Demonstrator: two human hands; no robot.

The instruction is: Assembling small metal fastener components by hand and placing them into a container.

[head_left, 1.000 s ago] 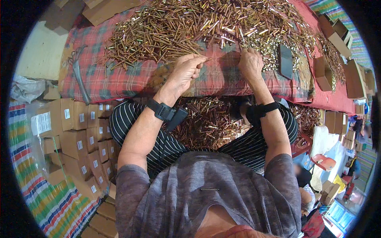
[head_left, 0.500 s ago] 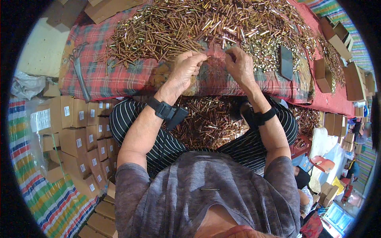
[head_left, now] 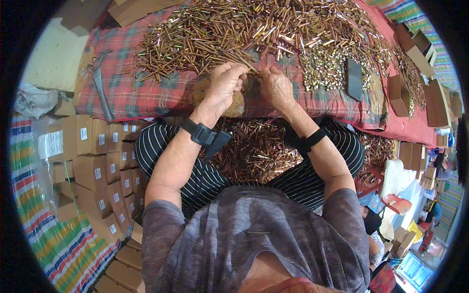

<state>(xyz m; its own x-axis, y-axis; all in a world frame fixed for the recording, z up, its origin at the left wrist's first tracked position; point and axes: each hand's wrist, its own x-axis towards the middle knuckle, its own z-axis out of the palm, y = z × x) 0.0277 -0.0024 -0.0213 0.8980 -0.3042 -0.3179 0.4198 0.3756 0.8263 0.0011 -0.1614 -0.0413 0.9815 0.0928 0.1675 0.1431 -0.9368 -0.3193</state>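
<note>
My left hand (head_left: 225, 85) is closed in a pinch on a thin brassy bolt (head_left: 252, 71), whose end sticks out to the right. The fingers of my right hand (head_left: 277, 88) are pressed together at that end. Whatever small piece they hold there is hidden. Both hands are over the near edge of a red plaid cloth (head_left: 161, 100). Just beyond them spreads a large heap of long copper-coloured bolts (head_left: 210, 39). A patch of small shiny nuts (head_left: 317, 73) lies to the right of my right hand.
A dark phone (head_left: 354, 79) rests beside the nuts. At the left of the cloth lies a hammer (head_left: 101, 93). Stacked cardboard boxes (head_left: 90, 171) stand at my left, and open boxes (head_left: 399, 95) at the right. More bolts (head_left: 259, 151) are piled between my knees.
My right hand has moved left and its fingers have come together at the end of the bolt. My left hand has stayed nearly where it was.
</note>
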